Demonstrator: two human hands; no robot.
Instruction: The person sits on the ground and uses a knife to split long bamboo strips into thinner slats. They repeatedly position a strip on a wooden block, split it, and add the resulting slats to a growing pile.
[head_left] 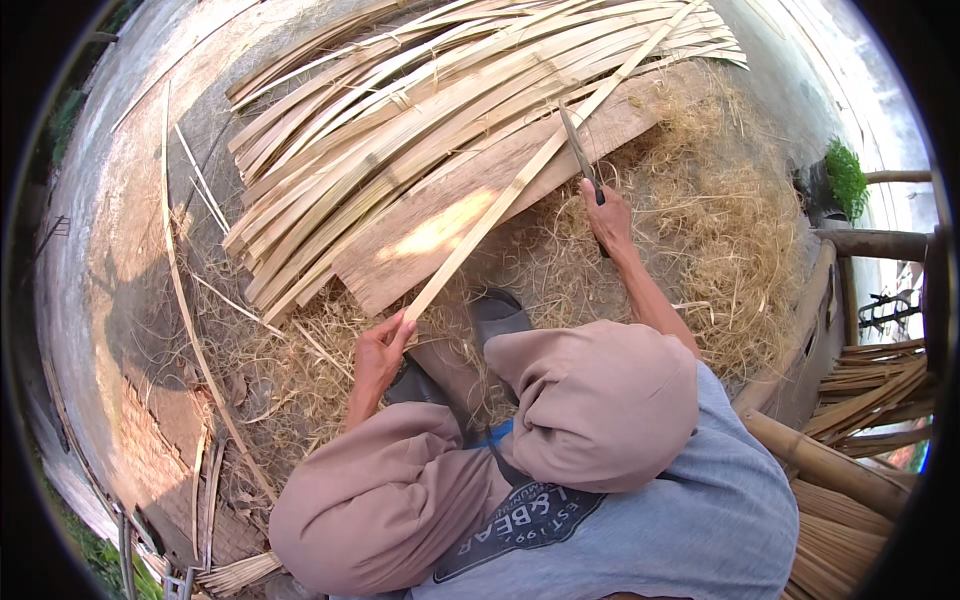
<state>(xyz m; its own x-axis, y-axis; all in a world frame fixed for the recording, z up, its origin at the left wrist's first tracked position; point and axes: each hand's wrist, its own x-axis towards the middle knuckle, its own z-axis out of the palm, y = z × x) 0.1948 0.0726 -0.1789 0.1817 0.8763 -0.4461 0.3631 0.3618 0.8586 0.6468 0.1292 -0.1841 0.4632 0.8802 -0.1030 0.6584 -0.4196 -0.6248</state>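
My left hand (378, 352) is closed on the near end of a long, pale bamboo strip (487, 220). The strip slants up and to the right, across a flat wooden board (420, 245) and over a pile of other strips. In my right hand (608, 218) is a knife (578, 145) with a dark handle, its fingers wrapped round it. The knife's narrow blade points up and to the left, lying against or just over the strip above the board; whether it touches cannot be made out.
Many split bamboo strips (400, 130) lie side by side beyond the board. Curly shavings (715, 220) cover the ground at right and around my feet. A bamboo pole (820, 460) and bundled strips (870, 400) are at the lower right. One long thin strip (180, 290) lies at left.
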